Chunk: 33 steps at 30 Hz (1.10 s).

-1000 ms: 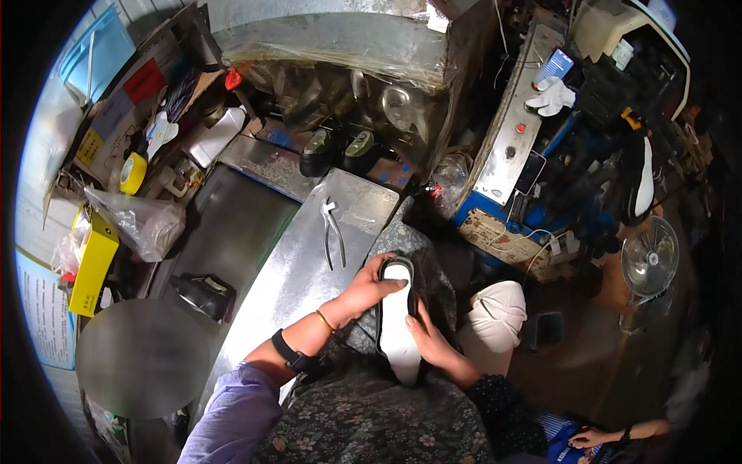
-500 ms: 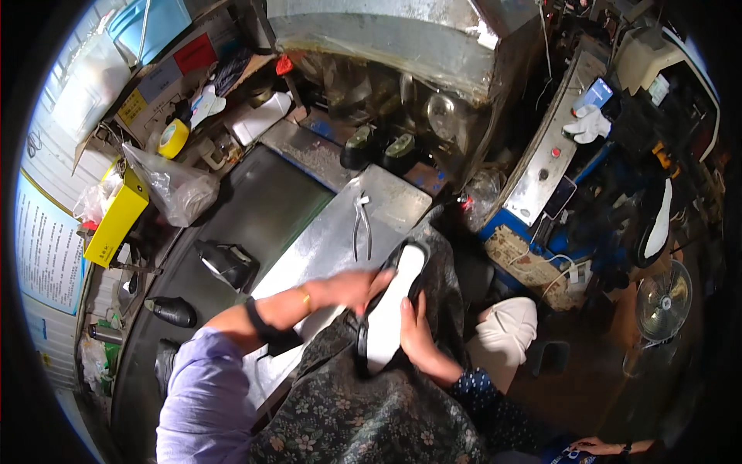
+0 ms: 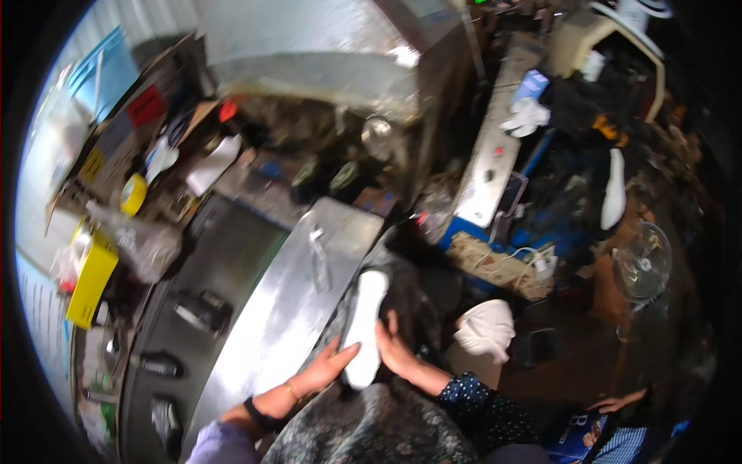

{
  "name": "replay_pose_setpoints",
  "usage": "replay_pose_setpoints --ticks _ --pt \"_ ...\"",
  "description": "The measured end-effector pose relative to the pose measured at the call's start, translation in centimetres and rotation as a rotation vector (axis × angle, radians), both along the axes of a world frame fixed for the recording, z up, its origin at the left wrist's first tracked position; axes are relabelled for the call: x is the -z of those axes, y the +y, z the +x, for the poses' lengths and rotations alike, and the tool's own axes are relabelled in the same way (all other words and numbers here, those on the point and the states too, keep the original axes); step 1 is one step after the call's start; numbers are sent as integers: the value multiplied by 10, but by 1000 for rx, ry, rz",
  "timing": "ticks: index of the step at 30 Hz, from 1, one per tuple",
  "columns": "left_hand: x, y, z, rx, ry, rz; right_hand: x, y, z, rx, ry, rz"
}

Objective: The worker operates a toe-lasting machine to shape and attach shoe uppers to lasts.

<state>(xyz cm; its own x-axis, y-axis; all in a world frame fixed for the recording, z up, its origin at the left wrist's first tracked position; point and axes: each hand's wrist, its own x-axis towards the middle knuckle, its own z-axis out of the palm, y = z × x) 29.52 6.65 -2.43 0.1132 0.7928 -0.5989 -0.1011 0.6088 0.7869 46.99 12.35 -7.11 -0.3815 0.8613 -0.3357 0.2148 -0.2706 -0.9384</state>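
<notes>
A black shoe with a long white underside (image 3: 365, 325) lies bottom up on my lap, over a dark floral apron (image 3: 379, 421). My left hand (image 3: 328, 366) grips its left side, the thumb at the white edge. Against the right side presses my right hand (image 3: 396, 349), fingers pointing forward. The fingers under the shoe are hidden, and the picture is blurred. Ahead on the shiny metal bench top (image 3: 267, 309) lies a pair of pincers (image 3: 319, 259).
Several dark shoes, one a black shoe (image 3: 158, 363), stand on the dark belt (image 3: 224, 247) at left. A yellow box (image 3: 93, 274) is beyond them. On the right are a control panel (image 3: 485, 170), a fan (image 3: 643, 264) and another person's hand (image 3: 610, 404).
The view has turned, so the surroundings shift left and down at the far side. My left hand has moved from across the shoe's upper part to its lower left side.
</notes>
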Motion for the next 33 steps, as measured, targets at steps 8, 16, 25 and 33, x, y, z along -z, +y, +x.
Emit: replay_pose_setpoints --ticks 8,16,25,33 --pt "-18 -7 -92 157 915 79 -118 160 210 361 -137 600" --pt "0 -28 -100 651 1472 188 -193 222 358 1019 -1151 641" --pt "-80 66 -33 125 -202 331 -168 124 239 530 -897 1341" --pt "-88 75 -65 -186 -522 -196 -118 59 100 -555 -612 1940"
